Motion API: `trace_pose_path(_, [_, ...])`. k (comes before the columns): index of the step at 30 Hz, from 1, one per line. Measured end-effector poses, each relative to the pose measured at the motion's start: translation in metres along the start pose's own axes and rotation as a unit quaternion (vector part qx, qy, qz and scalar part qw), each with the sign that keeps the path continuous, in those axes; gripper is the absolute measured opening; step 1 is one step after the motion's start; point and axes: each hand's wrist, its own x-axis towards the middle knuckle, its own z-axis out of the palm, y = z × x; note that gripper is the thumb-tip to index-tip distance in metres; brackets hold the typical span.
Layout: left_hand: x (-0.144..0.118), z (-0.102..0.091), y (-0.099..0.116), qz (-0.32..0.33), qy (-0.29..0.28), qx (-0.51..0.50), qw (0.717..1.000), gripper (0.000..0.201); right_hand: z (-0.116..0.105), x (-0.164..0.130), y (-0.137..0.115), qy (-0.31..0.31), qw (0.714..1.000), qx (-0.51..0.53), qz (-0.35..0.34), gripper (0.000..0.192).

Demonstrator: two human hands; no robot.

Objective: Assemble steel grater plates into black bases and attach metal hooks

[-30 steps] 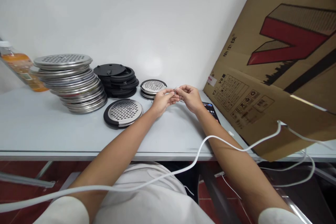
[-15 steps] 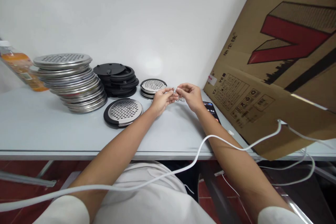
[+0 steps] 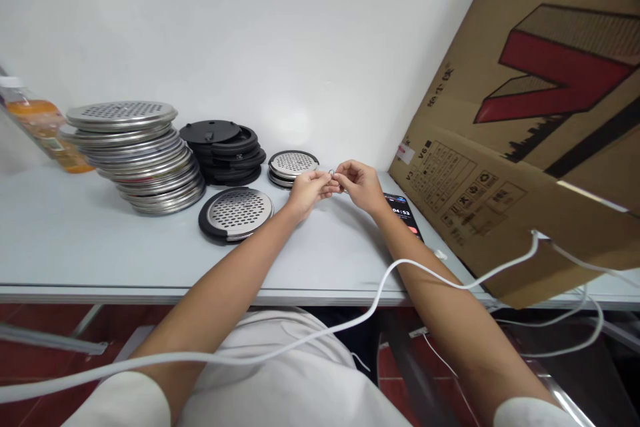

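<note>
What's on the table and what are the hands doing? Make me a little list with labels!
left hand: pinches a small metal wire piece at its fingertips
right hand: pinches the same piece from the other side
big stack: silver discs with holes, at left
black stack: black round parts, beside the big stack
single disc: silver with holes, in a black ring, lies flat in front
small stack: just behind the left hand
phone: screen lit, by the right wrist
cardboard box: tilted, at right
bottle: orange, far left
</note>
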Motion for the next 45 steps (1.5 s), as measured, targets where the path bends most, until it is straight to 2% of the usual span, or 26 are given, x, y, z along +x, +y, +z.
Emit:
trace_pose_path(6, [0.000,0.001,0.002,0.031,0.004,0.043,0.999,0.007,-0.001,0.000,0.001,0.017,1.000,-0.013,-0.005,0.021])
trace_pose_path(9, [0.001,-0.001,0.004,0.057,-0.010,0.088,0.994,0.002,-0.002,0.000,0.000,0.020,1.000,-0.016,-0.001,0.022])
trace_pose_path(14, [0.005,-0.006,0.000,0.107,-0.032,0.152,0.982,0.005,-0.002,-0.001,-0.002,0.023,0.999,-0.031,0.009,0.024])
trace_pose_path(22, [0.012,-0.014,-0.012,0.185,-0.045,0.280,0.941,0.016,0.000,0.000,-0.003,0.032,0.999,0.007,0.024,0.026])
trace_pose_path(26, [0.008,-0.012,-0.009,0.187,-0.030,0.313,0.931,0.020,0.001,0.000,-0.004,0.028,0.999,0.015,0.025,0.022])
trace_pose_path(30, [0.007,-0.010,-0.009,0.196,-0.031,0.334,0.921,0.007,0.002,-0.001,-0.005,0.014,0.999,0.021,0.023,0.019])
trace_pose_path(34, [0.007,-0.012,-0.010,0.222,-0.086,0.332,0.913,0.019,0.002,0.000,-0.007,0.029,0.999,0.029,0.023,0.018])
trace_pose_path(41, [0.004,-0.013,-0.005,0.220,-0.072,0.407,0.883,0.028,-0.001,0.002,-0.008,0.001,0.997,0.055,0.050,0.032])
trace_pose_path(45, [0.003,-0.015,-0.004,0.207,-0.075,0.432,0.875,0.027,-0.003,0.002,-0.004,-0.013,0.998,0.042,0.040,0.032])
